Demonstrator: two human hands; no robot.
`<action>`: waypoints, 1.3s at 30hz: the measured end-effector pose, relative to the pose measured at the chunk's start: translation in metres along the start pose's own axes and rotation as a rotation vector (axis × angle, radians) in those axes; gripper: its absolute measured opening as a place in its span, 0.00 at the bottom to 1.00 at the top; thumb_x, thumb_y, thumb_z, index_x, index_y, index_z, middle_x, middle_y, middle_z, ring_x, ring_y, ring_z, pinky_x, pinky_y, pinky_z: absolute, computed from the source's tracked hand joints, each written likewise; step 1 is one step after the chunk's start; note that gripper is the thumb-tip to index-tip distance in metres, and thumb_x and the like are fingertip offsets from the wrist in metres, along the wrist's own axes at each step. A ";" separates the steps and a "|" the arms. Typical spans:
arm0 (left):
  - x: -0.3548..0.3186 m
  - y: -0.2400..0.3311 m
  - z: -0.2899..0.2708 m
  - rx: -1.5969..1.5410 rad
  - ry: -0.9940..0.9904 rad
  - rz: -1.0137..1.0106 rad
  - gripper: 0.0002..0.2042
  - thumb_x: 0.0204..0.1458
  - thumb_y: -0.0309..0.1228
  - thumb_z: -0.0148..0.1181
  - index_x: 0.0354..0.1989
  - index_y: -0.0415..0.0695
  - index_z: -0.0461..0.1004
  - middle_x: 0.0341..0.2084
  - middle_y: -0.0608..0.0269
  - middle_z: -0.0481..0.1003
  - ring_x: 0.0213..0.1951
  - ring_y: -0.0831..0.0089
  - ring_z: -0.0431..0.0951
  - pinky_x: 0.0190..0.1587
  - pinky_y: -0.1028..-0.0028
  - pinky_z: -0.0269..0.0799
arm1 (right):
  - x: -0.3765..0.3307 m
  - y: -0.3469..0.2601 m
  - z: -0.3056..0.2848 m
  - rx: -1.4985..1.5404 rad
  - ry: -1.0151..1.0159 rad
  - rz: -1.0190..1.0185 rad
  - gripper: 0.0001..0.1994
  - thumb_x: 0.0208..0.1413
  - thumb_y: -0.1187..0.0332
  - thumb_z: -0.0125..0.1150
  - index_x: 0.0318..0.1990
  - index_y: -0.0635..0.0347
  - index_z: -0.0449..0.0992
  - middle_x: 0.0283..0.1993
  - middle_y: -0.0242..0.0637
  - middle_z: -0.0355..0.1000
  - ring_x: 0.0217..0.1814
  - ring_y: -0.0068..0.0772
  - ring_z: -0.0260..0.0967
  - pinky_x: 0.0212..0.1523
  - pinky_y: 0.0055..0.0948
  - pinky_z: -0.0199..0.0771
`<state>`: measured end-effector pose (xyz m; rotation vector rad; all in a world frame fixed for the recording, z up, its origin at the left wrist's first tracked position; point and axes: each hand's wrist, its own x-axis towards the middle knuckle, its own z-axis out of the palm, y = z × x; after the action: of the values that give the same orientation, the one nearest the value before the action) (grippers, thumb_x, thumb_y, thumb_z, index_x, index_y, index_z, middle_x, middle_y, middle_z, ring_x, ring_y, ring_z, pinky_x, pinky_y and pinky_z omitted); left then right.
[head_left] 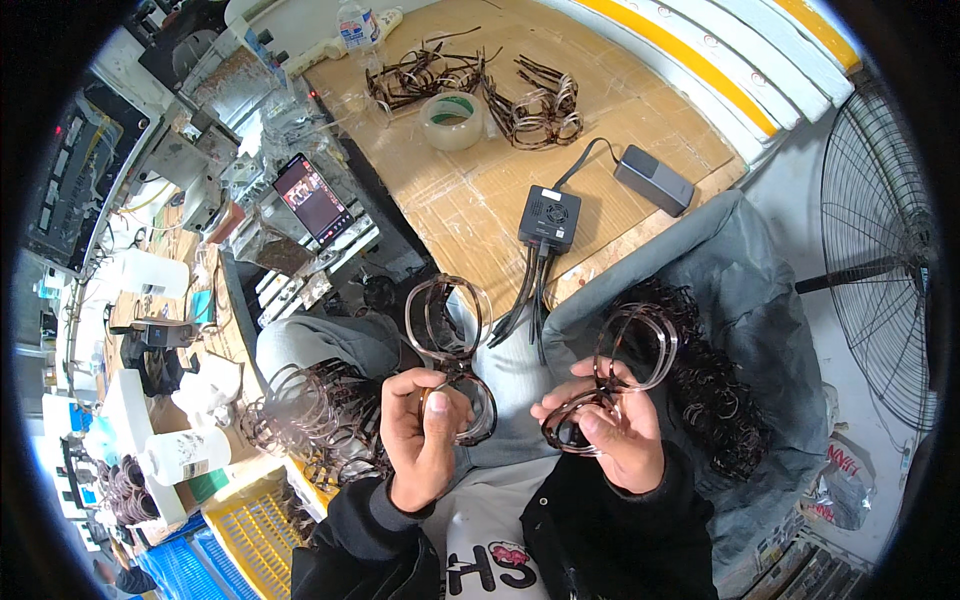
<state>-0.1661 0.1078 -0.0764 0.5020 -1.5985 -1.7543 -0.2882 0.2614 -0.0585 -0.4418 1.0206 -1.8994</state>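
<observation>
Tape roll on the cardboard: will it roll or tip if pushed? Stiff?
Lying flat, the tape roll would probably slide rather than roll or tip. Its thick wound wall suggests it is stiff. Pushed away, it may snag the dark glasses frames behind it.

1. Bare hands: two, one left hand [425, 430] and one right hand [618, 432].
2. Tortoiseshell eyeglass frames [449, 352]: one bunch per hand; the others overlap too much to count.
3. Smartphone [312, 200]: one.
4. Packing tape roll [452, 138]: one.
5. Black power bank [653, 180]: one.
6. Black fan-vented box [548, 218]: one.
7. Clear plastic bottle [357, 25]: one.
8. Wire-guarded fan [880, 262]: one.
</observation>
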 end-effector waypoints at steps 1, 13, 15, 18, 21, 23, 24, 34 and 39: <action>-0.001 0.000 0.000 -0.021 -0.012 0.033 0.08 0.62 0.29 0.40 0.45 0.40 0.57 0.13 0.68 0.59 0.16 0.80 0.59 0.23 0.76 0.62 | 0.000 0.001 0.000 0.013 -0.010 -0.015 0.19 0.59 0.71 0.50 0.56 0.63 0.54 0.46 0.52 0.69 0.50 0.40 0.69 0.51 0.35 0.66; -0.015 0.004 0.003 -0.112 -0.403 -0.048 0.11 0.57 0.26 0.50 0.46 0.34 0.65 0.31 0.54 0.70 0.25 0.74 0.69 0.34 0.75 0.68 | 0.002 0.026 0.008 0.045 0.051 0.071 0.26 0.51 0.67 0.64 0.54 0.65 0.59 0.46 0.33 0.67 0.48 0.25 0.68 0.50 0.25 0.68; -0.012 0.003 0.002 0.232 -0.351 0.137 0.09 0.53 0.26 0.56 0.40 0.35 0.74 0.33 0.56 0.69 0.30 0.72 0.70 0.36 0.76 0.67 | 0.000 0.026 0.009 0.051 0.074 0.088 0.27 0.50 0.69 0.65 0.54 0.65 0.60 0.46 0.33 0.67 0.49 0.25 0.67 0.50 0.25 0.68; -0.008 -0.001 0.001 0.290 -0.287 0.164 0.07 0.51 0.27 0.59 0.37 0.39 0.78 0.34 0.60 0.67 0.35 0.72 0.69 0.38 0.76 0.65 | 0.000 0.025 0.008 0.029 0.067 0.058 0.23 0.49 0.75 0.63 0.52 0.64 0.61 0.45 0.35 0.68 0.46 0.24 0.68 0.46 0.23 0.70; -0.010 0.000 0.003 0.206 -0.282 0.105 0.08 0.51 0.28 0.59 0.37 0.39 0.78 0.34 0.60 0.67 0.36 0.71 0.68 0.40 0.75 0.65 | 0.000 0.026 0.008 0.013 0.033 0.018 0.22 0.49 0.81 0.61 0.51 0.62 0.61 0.44 0.36 0.68 0.45 0.24 0.68 0.43 0.22 0.71; -0.012 0.002 0.003 0.228 -0.273 0.062 0.08 0.51 0.29 0.59 0.37 0.39 0.78 0.33 0.60 0.67 0.36 0.71 0.68 0.41 0.74 0.64 | 0.000 0.029 0.009 -0.063 -0.012 -0.052 0.24 0.48 0.81 0.61 0.53 0.61 0.60 0.44 0.36 0.68 0.46 0.23 0.67 0.44 0.22 0.70; -0.012 0.002 0.003 0.225 -0.261 0.058 0.08 0.51 0.29 0.59 0.36 0.38 0.78 0.33 0.59 0.68 0.37 0.71 0.69 0.42 0.74 0.64 | 0.000 0.031 0.010 -0.096 -0.023 -0.089 0.25 0.48 0.81 0.62 0.53 0.61 0.60 0.44 0.35 0.68 0.47 0.23 0.67 0.44 0.22 0.70; -0.009 0.028 -0.027 -0.692 0.004 -0.305 0.19 0.59 0.44 0.47 0.30 0.36 0.69 0.18 0.52 0.70 0.15 0.68 0.70 0.19 0.69 0.68 | -0.003 -0.011 -0.006 0.034 -0.028 0.018 0.23 0.52 0.68 0.62 0.51 0.67 0.59 0.35 0.49 0.72 0.37 0.37 0.73 0.41 0.32 0.72; -0.005 0.061 -0.051 0.058 -0.155 0.130 0.28 0.59 0.46 0.44 0.12 0.39 0.72 0.06 0.63 0.70 0.05 0.75 0.66 0.11 0.78 0.63 | 0.001 -0.033 -0.011 -0.231 0.109 0.018 0.24 0.51 0.68 0.59 0.52 0.67 0.58 0.35 0.44 0.72 0.33 0.24 0.68 0.40 0.20 0.66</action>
<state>-0.1132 0.0764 -0.0262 0.2878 -1.7531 -1.6874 -0.3139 0.2734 -0.0387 -0.4632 1.3192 -1.8127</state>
